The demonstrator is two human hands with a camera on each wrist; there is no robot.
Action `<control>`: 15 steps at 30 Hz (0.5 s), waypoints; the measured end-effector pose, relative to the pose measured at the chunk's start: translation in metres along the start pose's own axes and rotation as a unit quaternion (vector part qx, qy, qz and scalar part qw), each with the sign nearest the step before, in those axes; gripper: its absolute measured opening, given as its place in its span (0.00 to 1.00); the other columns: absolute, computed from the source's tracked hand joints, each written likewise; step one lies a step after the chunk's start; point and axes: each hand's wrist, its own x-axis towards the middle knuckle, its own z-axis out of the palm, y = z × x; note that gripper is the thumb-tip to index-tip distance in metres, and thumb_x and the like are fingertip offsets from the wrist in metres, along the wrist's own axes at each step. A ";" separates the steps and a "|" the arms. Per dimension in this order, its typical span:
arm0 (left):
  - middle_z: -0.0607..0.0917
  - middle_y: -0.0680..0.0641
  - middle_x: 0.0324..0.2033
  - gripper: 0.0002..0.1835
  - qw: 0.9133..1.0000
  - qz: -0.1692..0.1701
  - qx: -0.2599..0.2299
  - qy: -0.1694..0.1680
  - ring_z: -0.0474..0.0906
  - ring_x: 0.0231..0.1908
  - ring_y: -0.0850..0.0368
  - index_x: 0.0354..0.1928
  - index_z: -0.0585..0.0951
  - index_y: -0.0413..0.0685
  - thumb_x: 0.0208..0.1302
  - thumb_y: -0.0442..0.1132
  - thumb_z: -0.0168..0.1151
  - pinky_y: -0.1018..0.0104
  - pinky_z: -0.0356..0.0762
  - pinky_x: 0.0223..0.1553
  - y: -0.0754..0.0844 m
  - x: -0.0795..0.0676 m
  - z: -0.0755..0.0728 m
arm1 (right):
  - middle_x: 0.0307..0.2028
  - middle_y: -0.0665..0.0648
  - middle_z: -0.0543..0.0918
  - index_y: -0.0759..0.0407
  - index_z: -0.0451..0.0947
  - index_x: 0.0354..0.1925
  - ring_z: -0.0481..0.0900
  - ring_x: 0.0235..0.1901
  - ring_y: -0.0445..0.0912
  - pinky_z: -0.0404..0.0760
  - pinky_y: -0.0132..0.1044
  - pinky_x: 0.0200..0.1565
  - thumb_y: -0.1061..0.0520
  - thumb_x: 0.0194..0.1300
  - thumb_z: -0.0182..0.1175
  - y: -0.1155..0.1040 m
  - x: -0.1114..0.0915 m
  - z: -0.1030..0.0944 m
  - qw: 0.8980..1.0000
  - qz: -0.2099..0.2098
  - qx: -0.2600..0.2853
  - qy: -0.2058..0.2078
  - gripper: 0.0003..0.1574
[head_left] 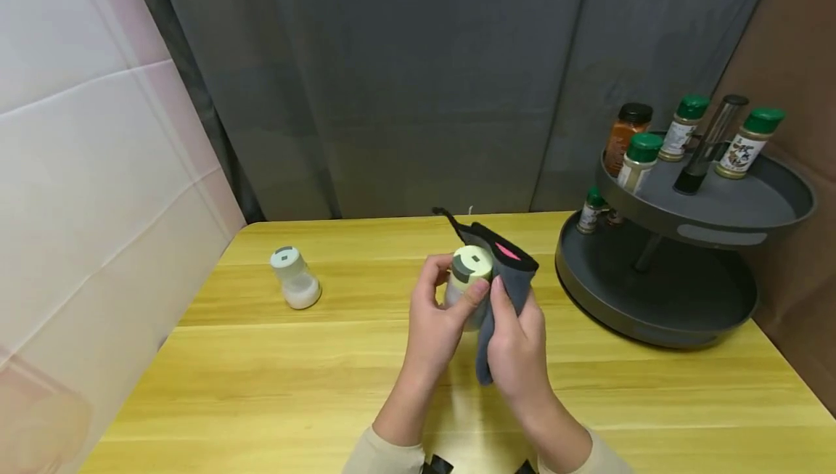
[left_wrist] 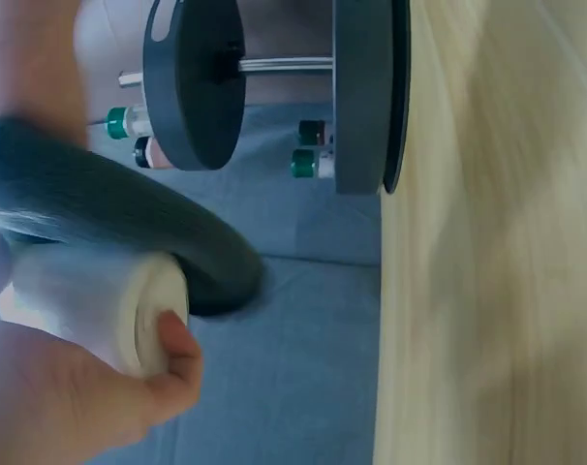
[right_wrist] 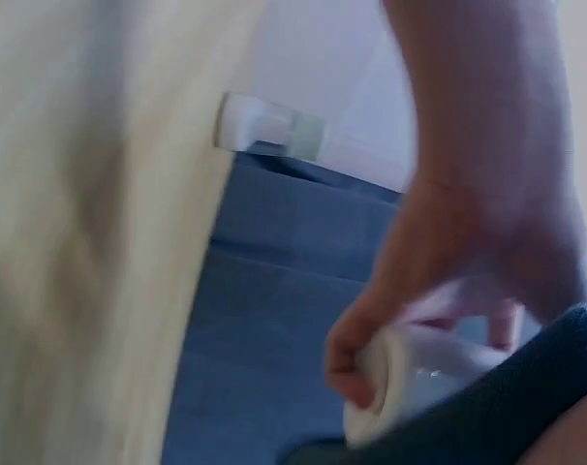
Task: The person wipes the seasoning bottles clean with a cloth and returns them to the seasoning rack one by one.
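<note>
Over the middle of the table, my left hand [head_left: 434, 321] grips a clear jar with a pale green lid [head_left: 473, 265], thumb and fingers on opposite sides. In the left wrist view a fingertip rests against the end of the jar [left_wrist: 90, 300]. My right hand [head_left: 519, 350] pinches a folded grey cloth [head_left: 516, 282] with black edging and a pink patch. The cloth lies along the jar's right side, its lower end hanging below the hand. The right wrist view shows the cloth [right_wrist: 511, 392] overlapping the jar [right_wrist: 434, 373]. My right fingers are partly hidden behind the cloth.
A similar jar with white contents [head_left: 300, 285] stands on the wooden table [head_left: 261, 387] at left. At right is a dark two-tier turntable [head_left: 653, 314], with several spice bottles and a tall grinder [head_left: 708, 144] on top. A grey curtain [head_left: 405, 96] hangs behind.
</note>
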 end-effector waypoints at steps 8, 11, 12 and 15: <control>0.83 0.44 0.53 0.20 0.999 -0.005 -0.026 0.025 0.73 0.56 0.50 0.55 0.82 0.48 0.64 0.41 0.77 0.52 0.73 0.57 0.000 0.002 0.000 | 0.57 0.63 0.83 0.66 0.71 0.71 0.79 0.52 0.40 0.76 0.27 0.56 0.51 0.87 0.45 0.013 -0.004 0.003 0.999 0.031 -0.018 0.001 0.27; 0.83 0.45 0.52 0.20 1.000 -0.005 -0.009 0.022 0.72 0.55 0.50 0.55 0.83 0.49 0.63 0.42 0.78 0.51 0.71 0.57 -0.002 0.002 0.001 | 0.57 0.64 0.83 0.64 0.73 0.70 0.80 0.52 0.41 0.76 0.28 0.55 0.46 0.87 0.44 0.009 0.001 -0.002 0.998 0.065 -0.023 -0.004 0.29; 0.84 0.46 0.52 0.20 1.000 -0.005 -0.002 0.017 0.72 0.55 0.50 0.55 0.83 0.49 0.64 0.43 0.78 0.50 0.70 0.57 -0.003 0.002 0.001 | 0.57 0.64 0.83 0.63 0.73 0.69 0.80 0.52 0.42 0.77 0.28 0.55 0.46 0.87 0.44 0.006 0.002 -0.004 0.998 0.063 -0.019 -0.002 0.28; 0.84 0.47 0.52 0.20 1.000 -0.009 0.009 0.001 0.71 0.55 0.51 0.55 0.83 0.51 0.64 0.45 0.78 0.50 0.68 0.58 -0.005 0.001 0.004 | 0.57 0.62 0.83 0.64 0.73 0.68 0.78 0.53 0.44 0.76 0.28 0.56 0.49 0.86 0.46 -0.003 0.004 -0.005 1.000 0.016 -0.011 0.012 0.26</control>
